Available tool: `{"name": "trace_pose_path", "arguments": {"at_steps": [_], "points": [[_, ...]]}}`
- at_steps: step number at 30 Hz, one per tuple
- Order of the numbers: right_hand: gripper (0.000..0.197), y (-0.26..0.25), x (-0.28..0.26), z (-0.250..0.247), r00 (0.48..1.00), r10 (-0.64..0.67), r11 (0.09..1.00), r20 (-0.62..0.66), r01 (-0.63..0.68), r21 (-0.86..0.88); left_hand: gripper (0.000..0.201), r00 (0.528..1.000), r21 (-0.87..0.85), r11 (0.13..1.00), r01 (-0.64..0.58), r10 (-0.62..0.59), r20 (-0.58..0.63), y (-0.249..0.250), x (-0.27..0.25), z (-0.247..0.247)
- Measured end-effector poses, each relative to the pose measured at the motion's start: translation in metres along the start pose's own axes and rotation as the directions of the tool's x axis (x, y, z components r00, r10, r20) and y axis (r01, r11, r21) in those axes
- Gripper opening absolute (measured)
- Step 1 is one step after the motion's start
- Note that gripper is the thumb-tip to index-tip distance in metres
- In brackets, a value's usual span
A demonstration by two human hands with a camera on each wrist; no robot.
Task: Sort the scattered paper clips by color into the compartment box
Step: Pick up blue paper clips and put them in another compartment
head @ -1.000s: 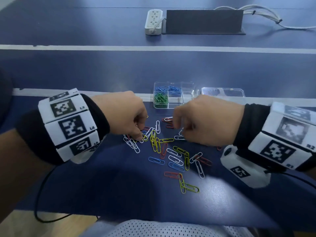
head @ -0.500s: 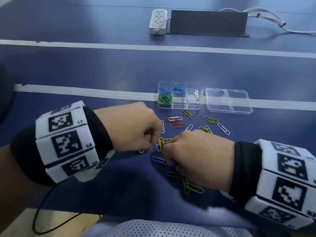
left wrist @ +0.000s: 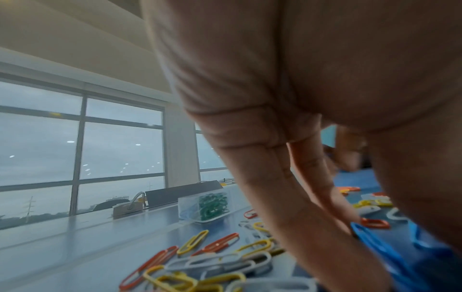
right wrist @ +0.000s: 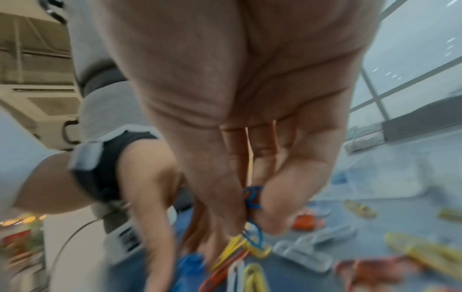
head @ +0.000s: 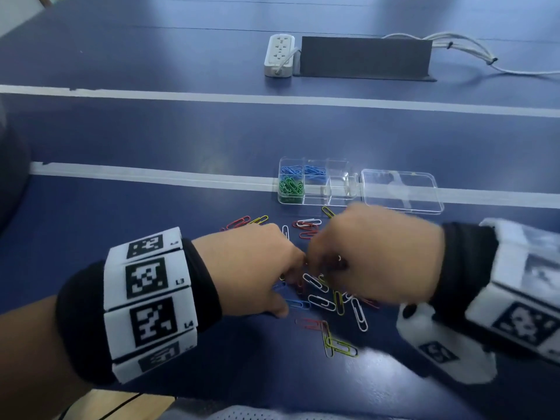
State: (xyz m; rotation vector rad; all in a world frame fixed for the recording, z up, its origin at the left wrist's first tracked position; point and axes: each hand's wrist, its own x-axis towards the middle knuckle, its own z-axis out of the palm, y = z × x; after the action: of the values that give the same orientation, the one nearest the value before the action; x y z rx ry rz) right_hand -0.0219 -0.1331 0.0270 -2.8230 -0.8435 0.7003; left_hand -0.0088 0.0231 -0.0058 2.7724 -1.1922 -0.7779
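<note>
Paper clips [head: 321, 301] in red, yellow, white and blue lie scattered on the blue table. Behind them stands the clear compartment box [head: 342, 189], with green clips [head: 291, 186] and blue clips [head: 303, 171] in its left cells. My left hand [head: 285, 294] reaches down into the pile. In the left wrist view its fingers [left wrist: 325, 197] and thumb close on a blue clip [left wrist: 370, 239] lying on the table. My right hand [head: 321, 268] hovers knuckle to knuckle beside it. Thumb and fingers of this hand pinch a few blue clips [right wrist: 252, 199].
The box's clear lid [head: 400, 189] lies just right of it. Farther back are a white power strip [head: 278, 54], a dark upright panel [head: 363, 57] and white cables [head: 466, 47]. White tape lines cross the table, and its near edge runs under my wrists.
My right hand has come up from the pile's near side to its middle, beside the left hand. The left hand has stayed over the pile.
</note>
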Motion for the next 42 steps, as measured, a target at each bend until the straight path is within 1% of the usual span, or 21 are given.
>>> {"name": "trace_pose_path", "arguments": {"at_steps": [3, 5, 7, 12, 16, 21, 25, 27, 29, 30, 33, 35, 38, 40, 42], "points": [[0.022, 0.022, 0.01, -0.022, 0.987, 0.117, 0.99, -0.115, -0.108, 0.086, 0.02, 0.999, -0.014, 1.0, 0.022, -0.021, 0.034, 0.002, 0.001, 0.002], [0.017, 0.036, 0.022, -0.034, 0.962, 0.179, 0.976, -0.204, -0.148, 0.158, 0.014, 0.999, -0.005, 1.0, 0.02, -0.02, 0.044, 0.003, 0.0, 0.002], [0.016, 0.047, 0.035, -0.043, 0.941, 0.225, 0.964, -0.254, -0.177, 0.2, 0.009, 0.999, 0.011, 1.0, 0.004, -0.004, 0.035, 0.004, 0.0, 0.002], [0.015, 0.057, 0.068, -0.052, 0.884, 0.301, 0.946, -0.358, -0.231, 0.226, 0.012, 1.0, 0.051, 0.998, -0.024, 0.023, 0.021, 0.006, -0.004, 0.005], [0.018, 0.057, 0.084, -0.051, 0.881, 0.308, 0.947, -0.359, -0.248, 0.203, 0.013, 1.0, 0.03, 0.999, -0.024, 0.024, 0.007, 0.007, -0.003, 0.008], [0.019, 0.056, 0.091, -0.047, 0.899, 0.281, 0.957, -0.336, -0.238, 0.163, 0.011, 1.0, -0.04, 0.999, -0.016, 0.016, -0.003, 0.005, -0.005, 0.011], [0.02, 0.058, 0.092, -0.043, 0.894, 0.282, 0.955, -0.349, -0.228, 0.189, 0.012, 0.998, -0.068, 0.998, 0.002, -0.006, -0.064, -0.002, -0.011, 0.002], [0.025, 0.058, 0.092, -0.041, 0.888, 0.281, 0.955, -0.363, -0.222, 0.197, 0.019, 0.996, -0.064, 0.998, 0.007, -0.013, -0.09, -0.005, -0.014, 0.0], [0.029, 0.058, 0.092, -0.04, 0.879, 0.278, 0.957, -0.388, -0.218, 0.192, 0.027, 0.998, -0.063, 0.998, 0.001, -0.005, -0.068, -0.006, -0.016, 0.002], [0.031, 0.058, 0.093, -0.039, 0.876, 0.274, 0.958, -0.397, -0.214, 0.189, 0.028, 0.999, -0.063, 0.998, -0.002, -0.001, -0.048, -0.006, -0.017, 0.004], [0.031, 0.057, 0.092, -0.037, 0.878, 0.265, 0.962, -0.398, -0.212, 0.173, 0.019, 1.0, -0.007, 1.0, 0.014, -0.014, -0.013, -0.003, -0.017, 0.009], [0.028, 0.057, 0.091, -0.035, 0.881, 0.262, 0.963, -0.394, -0.211, 0.167, 0.018, 0.999, 0.048, 0.998, 0.039, -0.04, 0.026, -0.002, -0.015, 0.011], [0.027, 0.057, 0.09, -0.034, 0.883, 0.255, 0.965, -0.393, -0.207, 0.162, 0.015, 0.996, 0.11, 0.993, 0.038, -0.047, 0.074, 0.001, -0.014, 0.011], [0.026, 0.058, 0.089, -0.034, 0.886, 0.259, 0.963, -0.385, -0.206, 0.172, 0.009, 0.995, 0.131, 0.991, 0.037, -0.049, 0.089, 0.005, -0.014, 0.009], [0.023, 0.059, 0.088, -0.034, 0.89, 0.26, 0.962, -0.374, -0.205, 0.181, 0.006, 0.996, 0.148, 0.988, 0.041, -0.053, 0.077, 0.009, -0.015, 0.009]]}}
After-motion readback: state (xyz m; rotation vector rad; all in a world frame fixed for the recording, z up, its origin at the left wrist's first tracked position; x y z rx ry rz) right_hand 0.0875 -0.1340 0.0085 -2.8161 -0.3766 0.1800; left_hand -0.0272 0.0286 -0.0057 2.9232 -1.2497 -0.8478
